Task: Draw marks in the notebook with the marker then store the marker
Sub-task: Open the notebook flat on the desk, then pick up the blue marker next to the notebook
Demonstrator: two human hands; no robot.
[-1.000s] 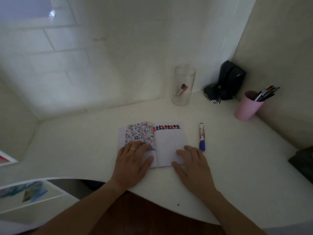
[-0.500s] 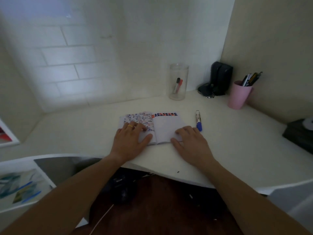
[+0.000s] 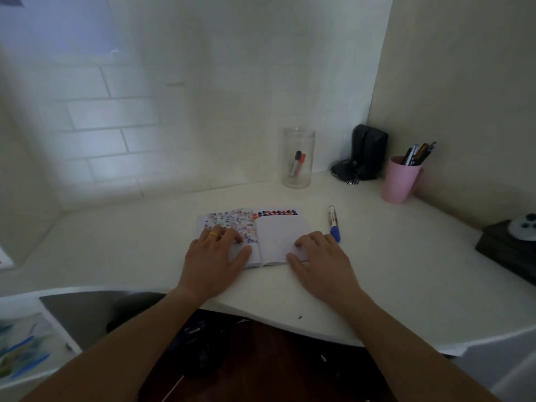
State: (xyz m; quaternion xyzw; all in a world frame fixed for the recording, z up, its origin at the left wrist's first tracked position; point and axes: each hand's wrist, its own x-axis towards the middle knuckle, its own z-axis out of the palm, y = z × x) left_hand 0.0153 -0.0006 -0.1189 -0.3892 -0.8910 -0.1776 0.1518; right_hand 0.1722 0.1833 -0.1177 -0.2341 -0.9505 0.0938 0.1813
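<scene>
A small notebook (image 3: 275, 236) lies open on the white desk (image 3: 391, 256). Its left page is full of coloured marks and its right page has one row of marks along the top. My left hand (image 3: 216, 256) lies flat on the left page, a gold ring on one finger. My right hand (image 3: 322, 259) rests flat on the lower right corner of the right page. A marker (image 3: 333, 223) with a blue cap lies on the desk just right of the notebook, its cap beside my right fingertips. Neither hand holds it.
A clear jar (image 3: 297, 158) with two markers stands at the back by the wall. A pink cup (image 3: 398, 179) of pens and a black device (image 3: 367, 152) with a cable fill the right corner. A dark box (image 3: 510, 250) sits at the far right edge.
Both hands stay flat on the notebook and the marker has not moved. Only my head view has pulled back and tilted, showing more of my arms and the desk edge.
</scene>
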